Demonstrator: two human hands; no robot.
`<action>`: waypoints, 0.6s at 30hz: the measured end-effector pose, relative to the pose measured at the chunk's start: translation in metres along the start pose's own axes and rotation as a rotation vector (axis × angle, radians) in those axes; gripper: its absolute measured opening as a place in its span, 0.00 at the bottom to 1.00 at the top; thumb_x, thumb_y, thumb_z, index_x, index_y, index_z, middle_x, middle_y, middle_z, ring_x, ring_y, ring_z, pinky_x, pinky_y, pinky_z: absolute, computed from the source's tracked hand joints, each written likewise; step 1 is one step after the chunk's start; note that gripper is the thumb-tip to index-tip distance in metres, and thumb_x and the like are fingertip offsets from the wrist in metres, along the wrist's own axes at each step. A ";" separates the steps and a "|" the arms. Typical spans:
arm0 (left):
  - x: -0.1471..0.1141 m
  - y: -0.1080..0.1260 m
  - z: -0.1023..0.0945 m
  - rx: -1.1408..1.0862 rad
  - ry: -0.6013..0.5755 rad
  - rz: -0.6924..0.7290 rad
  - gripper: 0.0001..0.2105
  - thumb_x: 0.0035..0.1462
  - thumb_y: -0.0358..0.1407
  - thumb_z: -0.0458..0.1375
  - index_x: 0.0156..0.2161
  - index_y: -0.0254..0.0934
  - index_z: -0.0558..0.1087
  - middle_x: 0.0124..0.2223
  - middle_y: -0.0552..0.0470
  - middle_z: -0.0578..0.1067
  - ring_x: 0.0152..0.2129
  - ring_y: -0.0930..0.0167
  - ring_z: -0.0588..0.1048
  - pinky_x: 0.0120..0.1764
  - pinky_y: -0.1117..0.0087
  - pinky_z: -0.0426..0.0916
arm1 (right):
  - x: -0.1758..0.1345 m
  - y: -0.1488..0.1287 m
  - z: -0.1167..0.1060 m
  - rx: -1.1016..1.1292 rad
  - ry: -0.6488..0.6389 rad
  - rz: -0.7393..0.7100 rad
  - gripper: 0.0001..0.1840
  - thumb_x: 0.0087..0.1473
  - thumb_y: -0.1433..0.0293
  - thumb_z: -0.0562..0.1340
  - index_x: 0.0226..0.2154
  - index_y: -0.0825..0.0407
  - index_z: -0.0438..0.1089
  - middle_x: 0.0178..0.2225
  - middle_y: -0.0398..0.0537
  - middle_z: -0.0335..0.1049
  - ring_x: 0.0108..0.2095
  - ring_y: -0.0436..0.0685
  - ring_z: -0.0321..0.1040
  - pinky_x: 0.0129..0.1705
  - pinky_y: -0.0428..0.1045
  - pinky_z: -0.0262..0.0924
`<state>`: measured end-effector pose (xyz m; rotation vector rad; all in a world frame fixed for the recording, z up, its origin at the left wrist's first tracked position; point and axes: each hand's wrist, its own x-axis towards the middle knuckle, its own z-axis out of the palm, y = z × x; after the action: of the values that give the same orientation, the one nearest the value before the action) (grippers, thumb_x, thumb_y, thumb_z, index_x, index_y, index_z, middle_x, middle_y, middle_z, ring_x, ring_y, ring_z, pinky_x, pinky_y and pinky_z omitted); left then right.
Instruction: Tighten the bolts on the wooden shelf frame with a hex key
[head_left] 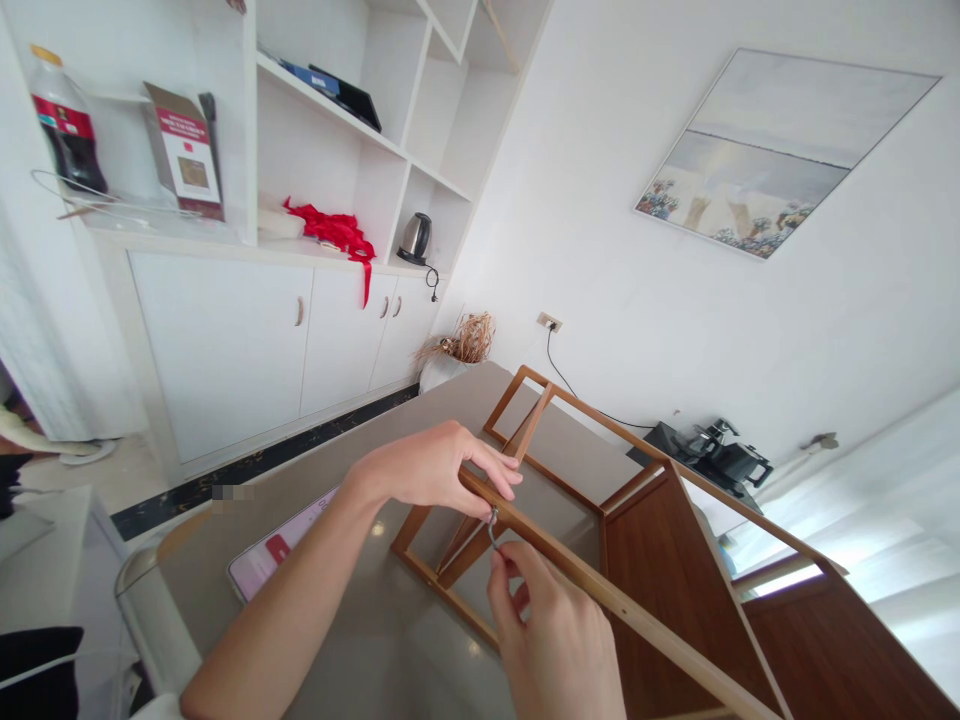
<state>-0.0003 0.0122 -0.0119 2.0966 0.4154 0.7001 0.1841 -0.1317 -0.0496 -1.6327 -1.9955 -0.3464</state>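
We have our left hand [450,468] curled over a wooden rail [577,571], fingers on its top and thumb at its near side. Our right hand [551,620] is pinched narrow, with thumb and index finger closed on a small bent metal key [492,530]. The key's upper end meets the near side of the rail, right by our left thumb; we cannot tell how deep it sits. The rail belongs to a wooden frame with dark brown panels [660,570], which rests tilted across our view on the grey table [420,640]. Further along the same rail, toward us, we see a small dark hole [624,610].

Beside our left forearm, partly hidden by it, a phone [255,572] with a lit pinkish screen lies on the table. Beyond the frame we see a black kettle [739,465] near the wall. Over to the left stands a white cabinet [217,350], whose shelves carry a cola bottle [71,140], a printed box [187,155], a tangle of red ribbon [337,230] and a steel-and-black electric kettle [415,237]. A framed picture [780,150] hangs on the wall.
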 end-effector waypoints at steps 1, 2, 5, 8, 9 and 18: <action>0.000 0.000 0.000 0.001 0.001 0.003 0.15 0.51 0.32 0.68 0.45 0.47 0.83 0.56 0.55 0.79 0.61 0.66 0.71 0.62 0.67 0.64 | 0.001 -0.001 0.005 0.013 -0.019 0.001 0.13 0.67 0.64 0.55 0.33 0.46 0.71 0.21 0.39 0.71 0.17 0.50 0.68 0.20 0.47 0.48; 0.000 0.001 0.000 0.000 0.002 0.004 0.14 0.51 0.32 0.68 0.45 0.47 0.83 0.56 0.55 0.79 0.61 0.66 0.71 0.63 0.67 0.64 | 0.002 -0.003 0.009 0.038 -0.032 0.003 0.14 0.67 0.64 0.54 0.33 0.47 0.71 0.20 0.39 0.71 0.17 0.50 0.68 0.19 0.47 0.48; 0.000 0.002 -0.001 0.002 0.005 0.001 0.15 0.51 0.31 0.68 0.45 0.47 0.83 0.56 0.55 0.79 0.61 0.66 0.71 0.63 0.68 0.64 | 0.007 -0.009 0.019 0.171 -0.049 0.090 0.15 0.67 0.64 0.54 0.31 0.48 0.70 0.20 0.41 0.72 0.19 0.51 0.71 0.23 0.45 0.53; 0.000 0.001 -0.001 0.013 0.000 -0.001 0.16 0.51 0.30 0.67 0.45 0.47 0.83 0.56 0.56 0.79 0.61 0.67 0.71 0.63 0.69 0.64 | 0.012 -0.012 0.021 0.338 -0.110 0.160 0.14 0.65 0.63 0.57 0.29 0.48 0.71 0.22 0.41 0.74 0.20 0.50 0.71 0.24 0.43 0.56; 0.000 0.001 -0.001 0.014 -0.003 0.001 0.16 0.51 0.30 0.67 0.45 0.47 0.83 0.56 0.56 0.79 0.61 0.67 0.71 0.63 0.70 0.64 | 0.013 -0.013 0.020 0.381 -0.128 0.183 0.14 0.65 0.62 0.57 0.29 0.48 0.72 0.23 0.41 0.74 0.20 0.50 0.71 0.24 0.43 0.57; 0.000 -0.002 0.000 -0.013 -0.009 -0.002 0.19 0.50 0.25 0.64 0.46 0.46 0.83 0.56 0.55 0.79 0.61 0.67 0.71 0.61 0.70 0.66 | 0.025 -0.024 0.012 0.675 -0.147 0.291 0.14 0.61 0.61 0.60 0.32 0.50 0.79 0.25 0.45 0.77 0.24 0.52 0.75 0.26 0.42 0.63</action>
<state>-0.0001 0.0136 -0.0134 2.0863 0.4066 0.6903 0.1553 -0.1101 -0.0425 -1.4817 -1.6687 0.5173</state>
